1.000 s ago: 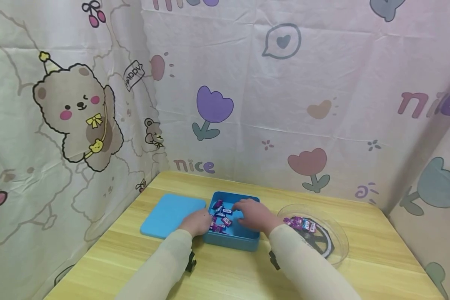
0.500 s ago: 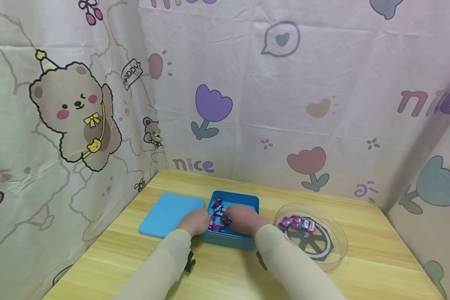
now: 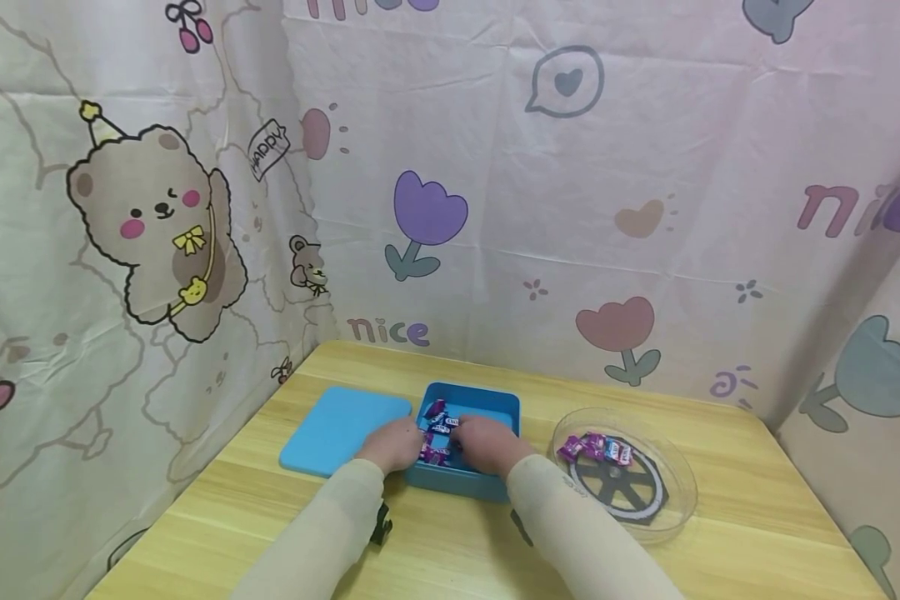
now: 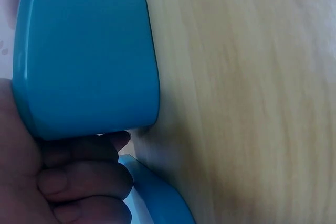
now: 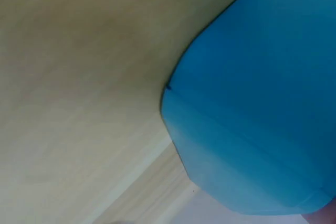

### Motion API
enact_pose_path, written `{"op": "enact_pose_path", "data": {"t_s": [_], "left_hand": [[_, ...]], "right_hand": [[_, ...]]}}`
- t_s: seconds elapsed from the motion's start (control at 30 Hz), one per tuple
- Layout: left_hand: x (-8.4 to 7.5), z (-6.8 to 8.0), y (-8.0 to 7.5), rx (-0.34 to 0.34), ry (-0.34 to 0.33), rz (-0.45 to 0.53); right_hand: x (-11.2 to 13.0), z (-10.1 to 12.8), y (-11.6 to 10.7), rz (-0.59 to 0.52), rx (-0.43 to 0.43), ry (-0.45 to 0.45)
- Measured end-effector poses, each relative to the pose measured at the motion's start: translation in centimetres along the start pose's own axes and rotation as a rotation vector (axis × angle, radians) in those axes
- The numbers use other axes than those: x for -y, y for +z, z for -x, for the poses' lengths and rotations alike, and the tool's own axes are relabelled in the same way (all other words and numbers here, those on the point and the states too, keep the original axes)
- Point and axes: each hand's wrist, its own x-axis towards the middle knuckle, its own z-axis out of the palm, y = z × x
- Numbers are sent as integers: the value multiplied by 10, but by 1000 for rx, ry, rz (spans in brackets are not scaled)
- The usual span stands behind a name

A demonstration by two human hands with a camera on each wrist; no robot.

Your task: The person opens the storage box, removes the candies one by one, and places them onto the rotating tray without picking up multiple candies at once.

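Blue box (image 3: 457,481) holds candies (image 3: 437,456); left fingers (image 4: 86,179) grip it, hold unclear for right fingers (image 3: 474,433).

1. The left arm (image 3: 318,529), sleeved, reaches forward from the bottom of the head view, slanting inward to the right.
2. The right arm (image 3: 581,525), sleeved too, reaches forward and slants inward to the left.
3. The left hand (image 3: 394,444) is bent in a grip; its fingers (image 4: 86,182) curl side by side.
4. The right hand (image 3: 491,443) points inward, fingertips dipped and hidden, near the left hand but apart from it.
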Motion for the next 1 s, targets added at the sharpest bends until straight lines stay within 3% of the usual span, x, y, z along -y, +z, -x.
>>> {"op": "enact_pose_path", "data": {"t_s": [0.87, 1.0], "left_hand": [[-4, 3, 0, -4, -13, 0], [-4, 5, 1, -6, -14, 2]], "right_hand": [[-12, 17, -6, -72, 30, 39], [-15, 19, -6, -89, -4, 43]]}}
